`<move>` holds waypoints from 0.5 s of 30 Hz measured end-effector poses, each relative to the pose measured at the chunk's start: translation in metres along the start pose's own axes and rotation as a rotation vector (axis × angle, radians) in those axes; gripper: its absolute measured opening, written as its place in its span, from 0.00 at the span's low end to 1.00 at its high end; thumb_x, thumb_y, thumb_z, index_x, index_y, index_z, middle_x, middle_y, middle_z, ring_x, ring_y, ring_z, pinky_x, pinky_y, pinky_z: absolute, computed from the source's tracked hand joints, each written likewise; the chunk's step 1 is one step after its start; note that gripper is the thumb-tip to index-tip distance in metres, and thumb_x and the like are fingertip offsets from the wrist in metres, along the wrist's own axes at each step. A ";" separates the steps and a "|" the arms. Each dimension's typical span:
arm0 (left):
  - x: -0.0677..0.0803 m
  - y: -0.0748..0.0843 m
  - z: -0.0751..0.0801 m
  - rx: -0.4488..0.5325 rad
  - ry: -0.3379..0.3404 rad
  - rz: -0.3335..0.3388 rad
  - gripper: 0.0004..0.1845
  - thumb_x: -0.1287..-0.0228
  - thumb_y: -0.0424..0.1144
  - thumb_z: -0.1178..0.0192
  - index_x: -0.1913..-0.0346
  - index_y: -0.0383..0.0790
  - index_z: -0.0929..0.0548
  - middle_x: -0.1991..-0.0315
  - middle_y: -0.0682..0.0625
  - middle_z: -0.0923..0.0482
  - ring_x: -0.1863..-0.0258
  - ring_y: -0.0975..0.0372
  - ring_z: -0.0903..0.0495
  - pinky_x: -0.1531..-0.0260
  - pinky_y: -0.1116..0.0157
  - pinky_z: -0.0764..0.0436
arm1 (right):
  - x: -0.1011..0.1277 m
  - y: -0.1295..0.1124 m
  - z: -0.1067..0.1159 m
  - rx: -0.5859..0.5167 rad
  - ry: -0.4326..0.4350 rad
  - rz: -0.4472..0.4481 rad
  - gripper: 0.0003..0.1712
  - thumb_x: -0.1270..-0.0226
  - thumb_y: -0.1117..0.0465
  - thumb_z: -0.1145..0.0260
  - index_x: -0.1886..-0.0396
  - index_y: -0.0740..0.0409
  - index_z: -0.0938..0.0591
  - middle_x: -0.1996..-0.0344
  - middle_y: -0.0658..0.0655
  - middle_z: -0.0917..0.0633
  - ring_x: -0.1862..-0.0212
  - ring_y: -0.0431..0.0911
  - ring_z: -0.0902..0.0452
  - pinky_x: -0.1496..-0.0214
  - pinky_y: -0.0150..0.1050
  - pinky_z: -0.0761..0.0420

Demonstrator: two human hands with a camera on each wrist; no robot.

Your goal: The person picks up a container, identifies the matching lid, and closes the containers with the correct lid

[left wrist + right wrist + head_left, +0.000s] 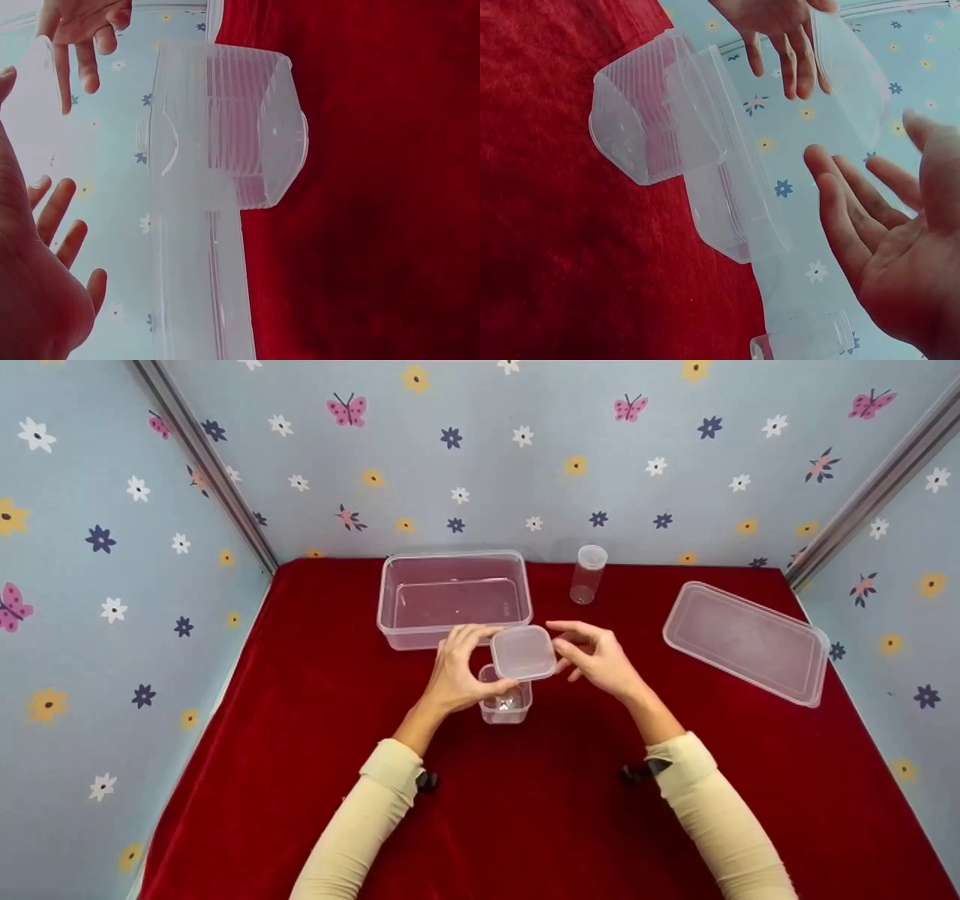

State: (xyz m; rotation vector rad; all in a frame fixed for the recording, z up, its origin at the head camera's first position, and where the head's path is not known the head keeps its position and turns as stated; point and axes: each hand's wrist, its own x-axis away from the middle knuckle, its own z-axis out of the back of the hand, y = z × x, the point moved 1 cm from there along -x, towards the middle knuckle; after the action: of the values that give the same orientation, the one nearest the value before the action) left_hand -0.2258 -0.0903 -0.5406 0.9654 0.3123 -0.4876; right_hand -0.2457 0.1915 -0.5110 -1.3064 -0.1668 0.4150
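left grip [457, 669] pinches small lid [523, 652], thumb near, fingers far, above small tub [505, 718] on tabletop [555, 810]; right grip [598, 658] loose, fingers apart, just beside lid's right edge. probably best: level lid, match corners, press evenly.

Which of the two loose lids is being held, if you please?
The small square lid, gripped by the left hand; the larger lid lies on the red cloth.

Front lay open, rear was crowded

Red cloth [540, 810] gave room before the small container [504, 717] and between right hand [598, 657] and large lid [746, 645]. Above the container, the small lid [523, 652] in the left hand [456, 669] blocked descent — close behind stood the large box [412, 639], the jar [587, 577] to its right.
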 end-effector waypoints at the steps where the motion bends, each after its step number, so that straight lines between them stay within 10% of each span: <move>1: 0.001 -0.001 0.001 0.002 -0.003 0.000 0.47 0.53 0.58 0.16 0.30 0.40 0.15 0.36 0.41 0.12 0.32 0.46 0.21 0.38 0.47 0.25 | 0.000 0.000 0.000 0.009 -0.018 0.010 0.25 0.14 0.67 0.35 0.24 0.69 0.20 0.52 0.61 0.08 0.64 0.39 0.07 0.70 0.35 0.10; 6: 0.005 -0.005 0.005 0.032 -0.038 0.019 0.48 0.53 0.58 0.16 0.29 0.40 0.15 0.34 0.40 0.13 0.29 0.45 0.22 0.34 0.46 0.27 | 0.002 -0.001 -0.003 0.032 -0.116 0.031 0.34 0.22 0.69 0.28 0.20 0.68 0.24 0.39 0.76 0.12 0.57 0.41 0.08 0.67 0.34 0.10; 15: 0.008 -0.009 0.010 0.052 -0.060 -0.007 0.47 0.53 0.56 0.14 0.29 0.38 0.15 0.34 0.39 0.13 0.29 0.43 0.22 0.29 0.39 0.27 | 0.003 0.001 -0.007 0.099 -0.192 0.067 0.47 0.34 0.67 0.16 0.17 0.62 0.25 0.26 0.70 0.16 0.42 0.46 0.10 0.57 0.32 0.09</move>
State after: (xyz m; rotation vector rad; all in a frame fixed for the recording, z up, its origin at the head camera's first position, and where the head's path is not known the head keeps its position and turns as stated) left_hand -0.2231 -0.1048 -0.5454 0.9984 0.2498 -0.5323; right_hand -0.2411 0.1863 -0.5139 -1.1763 -0.2603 0.5994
